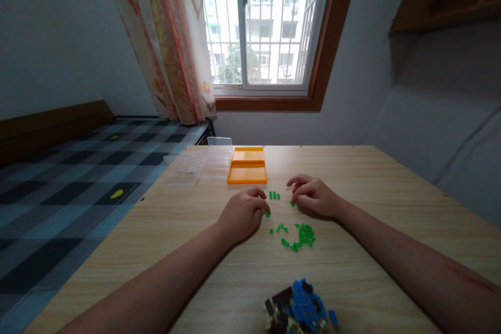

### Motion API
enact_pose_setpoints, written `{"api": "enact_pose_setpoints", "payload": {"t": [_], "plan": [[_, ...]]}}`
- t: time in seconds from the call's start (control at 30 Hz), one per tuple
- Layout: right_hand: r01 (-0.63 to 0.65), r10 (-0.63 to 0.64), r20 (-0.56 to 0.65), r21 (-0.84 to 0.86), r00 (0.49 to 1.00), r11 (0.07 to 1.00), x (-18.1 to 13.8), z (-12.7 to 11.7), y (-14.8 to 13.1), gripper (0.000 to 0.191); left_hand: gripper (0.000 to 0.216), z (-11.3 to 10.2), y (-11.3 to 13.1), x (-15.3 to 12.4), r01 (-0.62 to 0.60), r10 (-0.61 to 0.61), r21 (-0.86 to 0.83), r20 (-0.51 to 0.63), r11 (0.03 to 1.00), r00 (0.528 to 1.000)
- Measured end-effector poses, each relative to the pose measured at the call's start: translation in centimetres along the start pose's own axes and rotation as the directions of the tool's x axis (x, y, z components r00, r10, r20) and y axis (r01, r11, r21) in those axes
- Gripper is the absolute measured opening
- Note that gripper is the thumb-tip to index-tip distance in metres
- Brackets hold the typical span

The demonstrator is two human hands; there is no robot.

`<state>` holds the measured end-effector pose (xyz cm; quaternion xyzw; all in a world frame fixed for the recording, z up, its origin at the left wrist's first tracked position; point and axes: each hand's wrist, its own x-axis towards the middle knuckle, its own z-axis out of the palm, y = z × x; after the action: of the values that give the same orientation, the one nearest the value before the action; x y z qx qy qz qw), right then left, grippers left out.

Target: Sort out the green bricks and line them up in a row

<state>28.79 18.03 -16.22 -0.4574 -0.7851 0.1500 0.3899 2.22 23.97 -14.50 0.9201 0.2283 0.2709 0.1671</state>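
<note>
My left hand [242, 212] rests on the wooden table [364, 209] with its fingers curled, fingertips touching a tiny green brick [268, 214]. My right hand [311, 195] lies opposite, fingers pinched at another small green brick [291, 203]. Between the hands sits a short row of joined green bricks [274, 195]. A loose pile of several green bricks [303, 235] lies just in front of both hands.
An orange tray [247, 165] and clear plastic box parts [195, 164] stand at the far side of the table. A heap of blue, brown and black bricks [297, 307] sits at the near edge. A bed with a checked cover [58, 193] is on the left.
</note>
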Motion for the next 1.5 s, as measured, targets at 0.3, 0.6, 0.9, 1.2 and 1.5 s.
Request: {"api": "enact_pose_setpoints", "payload": {"t": [0.3, 0.6, 0.9, 1.2, 1.5], "plan": [[-0.020, 0.014, -0.032, -0.219, 0.999, 0.976, 0.3, 1.3, -1.0, 0.025, 0.029, 0.1, -0.1, 0.0, -0.015, 0.014, 0.042, 0.017, 0.999, 1.000], [-0.010, 0.006, -0.022, -0.222, 1.000, 0.975, 0.4, 1.4, -1.3, 0.026, 0.029, 0.1, 0.0, 0.0, -0.013, 0.012, 0.038, 0.021, 0.999, 1.000], [-0.001, -0.006, -0.037, -0.211, 0.999, 0.977, 0.2, 1.5, -1.0, 0.026, 0.030, 0.0, 0.1, 0.0, -0.013, 0.013, 0.026, 0.008, 1.000, 1.000], [-0.026, 0.014, -0.061, -0.195, 0.998, 0.980, 0.2, 1.4, -1.1, 0.026, 0.030, 0.1, -0.1, 0.0, -0.012, 0.013, 0.033, -0.032, 0.999, 0.999], [0.070, -0.081, -0.063, -0.160, 0.995, 0.985, 0.1, 1.4, -2.4, 0.028, 0.028, 0.2, -0.1, 0.0, -0.024, 0.022, 0.056, 0.034, 0.998, 0.999]]}}
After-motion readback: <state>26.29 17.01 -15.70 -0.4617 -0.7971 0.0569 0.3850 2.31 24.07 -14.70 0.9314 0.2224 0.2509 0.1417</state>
